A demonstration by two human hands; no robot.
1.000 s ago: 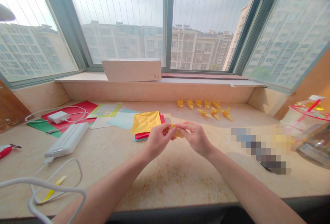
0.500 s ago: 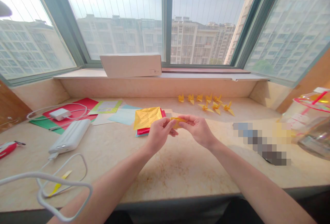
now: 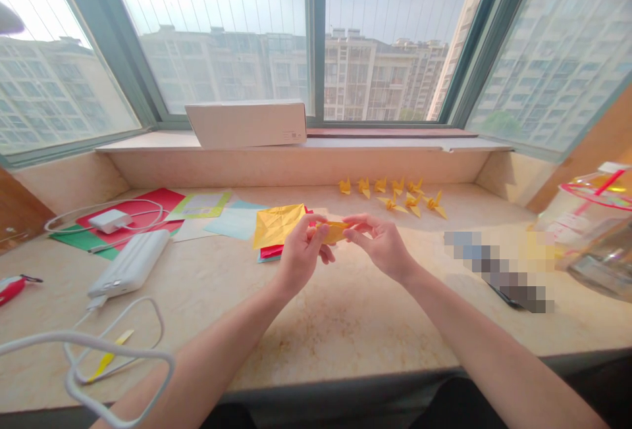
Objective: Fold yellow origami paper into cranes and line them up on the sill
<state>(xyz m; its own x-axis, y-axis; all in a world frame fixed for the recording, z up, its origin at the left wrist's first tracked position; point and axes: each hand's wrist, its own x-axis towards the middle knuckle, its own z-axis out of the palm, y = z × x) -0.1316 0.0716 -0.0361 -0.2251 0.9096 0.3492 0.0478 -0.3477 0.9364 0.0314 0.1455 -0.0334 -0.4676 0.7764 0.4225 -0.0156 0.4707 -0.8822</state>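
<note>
Between my two hands, just above the stone counter (image 3: pixel 340 330), is a small piece of folded yellow origami paper (image 3: pixel 334 232). My left hand (image 3: pixel 302 251) pinches its left end between thumb and fingers. At the right end, my right hand (image 3: pixel 378 245) grips it with thumb and index finger. My fingertips cover part of the folds. Behind my left hand lies a stack of square paper, a creased yellow sheet (image 3: pixel 277 224) on top and red sheets (image 3: pixel 271 252) below. Several finished yellow paper cranes (image 3: pixel 413 203) stand in two rows towards the window.
On the left lie a white power bank (image 3: pixel 131 264), a charger (image 3: pixel 110 220), looped white cable (image 3: pixel 118 337) and coloured sheets (image 3: pixel 148 208). A large plastic cup (image 3: pixel 567 218) and a blurred-out dark object (image 3: pixel 498 271) are at the right. A white box (image 3: pixel 247 124) sits on the sill.
The folded yellow paper has turned slightly and shows more of its length between my hands. My grip has shifted a little on both ends. The view has moved slightly.
</note>
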